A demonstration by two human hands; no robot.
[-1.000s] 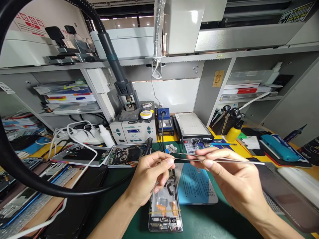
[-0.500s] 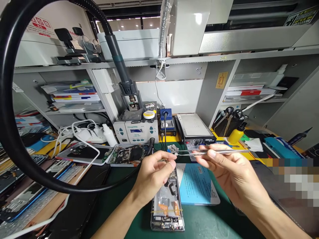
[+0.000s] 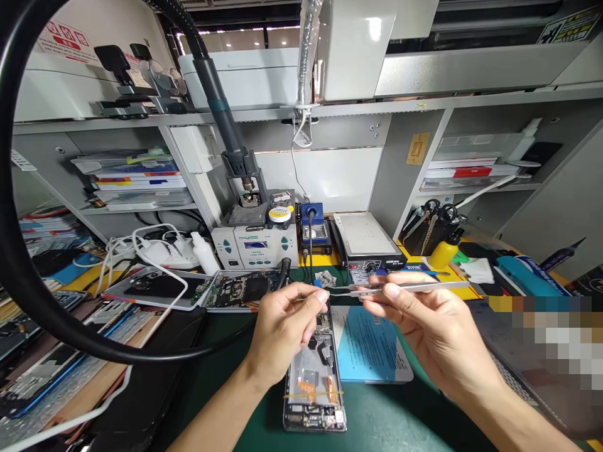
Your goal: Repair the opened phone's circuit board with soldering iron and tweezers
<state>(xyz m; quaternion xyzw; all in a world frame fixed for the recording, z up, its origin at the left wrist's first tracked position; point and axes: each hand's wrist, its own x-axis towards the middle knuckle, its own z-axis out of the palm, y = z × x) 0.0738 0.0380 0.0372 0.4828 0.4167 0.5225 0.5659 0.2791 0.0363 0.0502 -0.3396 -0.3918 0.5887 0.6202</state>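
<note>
My right hand holds a pair of metal tweezers nearly level, tips pointing left. The thumb and fingertips of my left hand are pinched together right at the tweezer tips. What they grip is too small or hidden to make out. A bit of blue shows beside those fingertips. Below my hands lies an opened phone, its inner parts and orange flex pieces exposed, with a thin yellowish band across it. My left hand covers the area around its upper end. Beside the phone is a blue-and-white printed sheet or booklet.
A black hose loops across the left side from a hot-air station. Behind stand a soldering iron stand and a flat-topped heating unit. Circuit boards lie left, a yellow bottle right, all around a green mat.
The tweezer prongs have come closer together, and the left thumb and fingertips have closed at their tips. Both hands stay nearly in place; the whole view has shifted slightly.
</note>
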